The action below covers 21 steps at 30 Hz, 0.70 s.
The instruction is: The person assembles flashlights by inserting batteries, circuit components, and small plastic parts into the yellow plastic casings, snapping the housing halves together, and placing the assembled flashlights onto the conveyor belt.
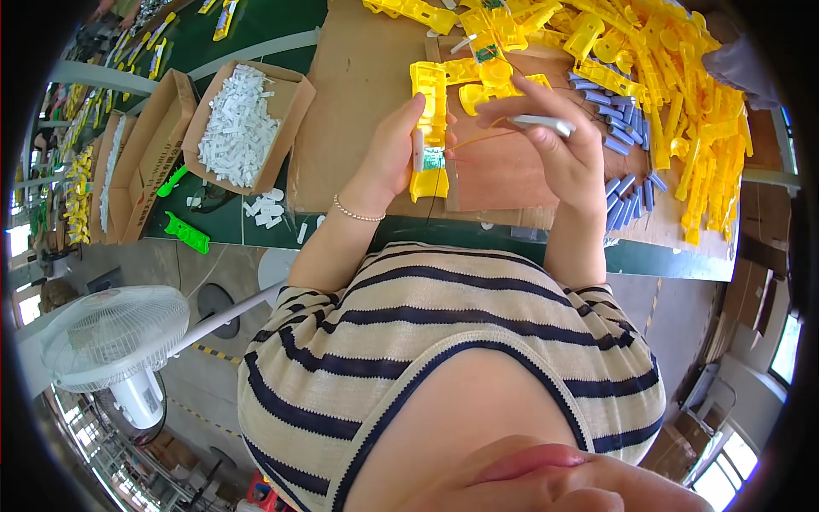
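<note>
At bench edge, your left hand [388, 162] clamps yellow housing [429, 128] upright, twelve o'clock of wrist; right hand [567, 149] pinches white tool [543, 125]. Wiring step seemingly underway; next move needs steady tip at green board [433, 159].

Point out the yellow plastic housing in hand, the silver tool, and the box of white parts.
yellow housing [429, 128], head view, middle of its body
silver tool [546, 125], head view, its shaft
box of white parts [294, 107], head view, right cardboard wall
</note>
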Motion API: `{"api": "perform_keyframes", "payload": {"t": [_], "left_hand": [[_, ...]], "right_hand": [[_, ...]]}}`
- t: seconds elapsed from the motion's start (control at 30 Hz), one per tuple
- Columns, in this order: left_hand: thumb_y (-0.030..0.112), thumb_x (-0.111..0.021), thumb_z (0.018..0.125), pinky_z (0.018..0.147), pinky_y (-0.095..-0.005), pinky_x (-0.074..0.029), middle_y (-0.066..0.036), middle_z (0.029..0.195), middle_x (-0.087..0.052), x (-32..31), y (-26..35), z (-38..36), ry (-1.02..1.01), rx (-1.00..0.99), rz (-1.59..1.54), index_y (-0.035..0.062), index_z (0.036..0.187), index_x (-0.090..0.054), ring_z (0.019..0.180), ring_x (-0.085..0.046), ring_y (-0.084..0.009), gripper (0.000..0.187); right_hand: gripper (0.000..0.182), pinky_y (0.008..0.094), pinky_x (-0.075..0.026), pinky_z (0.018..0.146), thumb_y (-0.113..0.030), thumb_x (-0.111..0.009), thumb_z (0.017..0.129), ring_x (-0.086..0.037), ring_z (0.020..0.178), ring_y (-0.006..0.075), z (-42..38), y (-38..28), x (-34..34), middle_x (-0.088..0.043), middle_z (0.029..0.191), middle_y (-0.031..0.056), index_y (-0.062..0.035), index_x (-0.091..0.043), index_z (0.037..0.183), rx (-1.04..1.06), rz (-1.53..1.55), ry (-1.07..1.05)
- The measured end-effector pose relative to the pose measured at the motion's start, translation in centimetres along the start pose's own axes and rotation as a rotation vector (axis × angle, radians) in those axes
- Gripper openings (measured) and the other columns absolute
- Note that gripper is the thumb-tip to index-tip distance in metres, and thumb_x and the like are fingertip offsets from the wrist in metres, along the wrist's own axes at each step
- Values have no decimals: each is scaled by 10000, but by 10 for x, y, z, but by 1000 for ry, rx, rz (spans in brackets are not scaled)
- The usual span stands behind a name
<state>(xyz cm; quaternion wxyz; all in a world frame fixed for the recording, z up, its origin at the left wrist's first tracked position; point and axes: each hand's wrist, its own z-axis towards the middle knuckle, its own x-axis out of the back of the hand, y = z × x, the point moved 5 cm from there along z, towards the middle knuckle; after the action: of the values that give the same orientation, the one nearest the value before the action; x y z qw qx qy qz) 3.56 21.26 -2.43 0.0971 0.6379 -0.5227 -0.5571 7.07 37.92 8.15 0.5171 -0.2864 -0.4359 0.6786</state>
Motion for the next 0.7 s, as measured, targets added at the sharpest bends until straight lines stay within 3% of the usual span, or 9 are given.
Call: {"api": "perform_keyframes", "payload": {"t": [0.07,0.17,0.27,0.47,0.57,0.7], "left_hand": [[391,-358,1000,692,-356,-536,-101,979,-614,0,-4,1,-23,81,-18,59,1187,-505,784,-616,-186,408],[409,-352,997,693,-361,-536,-99,977,-620,5,-13,8,-112,150,-81,74,1219,-506,782,-617,-191,431],[432,-354,991,698,-357,-533,-84,975,-613,5,-13,9,-113,130,-132,85,1249,-502,784,-615,-183,457],[450,-348,988,719,-361,-513,-62,997,-589,15,-1,8,46,-85,-201,103,1282,-479,808,-601,-176,473],[442,-323,994,733,-368,-500,-63,1021,-572,18,11,5,100,-228,-201,118,1293,-458,833,-585,-175,461],[442,-324,995,733,-370,-502,-64,1017,-575,17,16,3,97,-290,-171,118,1301,-452,830,-587,-175,464]], "right_hand": [[401,300,-510,757,-69,-550,922,-647,849,241,0,3,-3,-625,1067,181,11,-440,1299,-75,257,87],[472,307,-487,655,-129,-499,955,-598,678,211,-1,17,-1,-588,898,138,39,-309,1353,-200,496,197],[435,263,-426,592,-54,-483,935,-538,630,158,-2,28,3,-530,823,91,48,-339,1332,-272,299,388],[503,274,-472,730,16,-437,898,-609,823,191,-2,31,11,-604,1082,157,23,-303,1383,-158,-112,363],[545,302,-465,840,9,-430,905,-625,962,238,-9,40,14,-574,1214,202,31,-236,1414,-435,-422,167],[505,339,-466,902,13,-425,910,-610,1055,298,-9,38,16,-526,1281,234,40,-252,1384,-537,-104,193]]}}
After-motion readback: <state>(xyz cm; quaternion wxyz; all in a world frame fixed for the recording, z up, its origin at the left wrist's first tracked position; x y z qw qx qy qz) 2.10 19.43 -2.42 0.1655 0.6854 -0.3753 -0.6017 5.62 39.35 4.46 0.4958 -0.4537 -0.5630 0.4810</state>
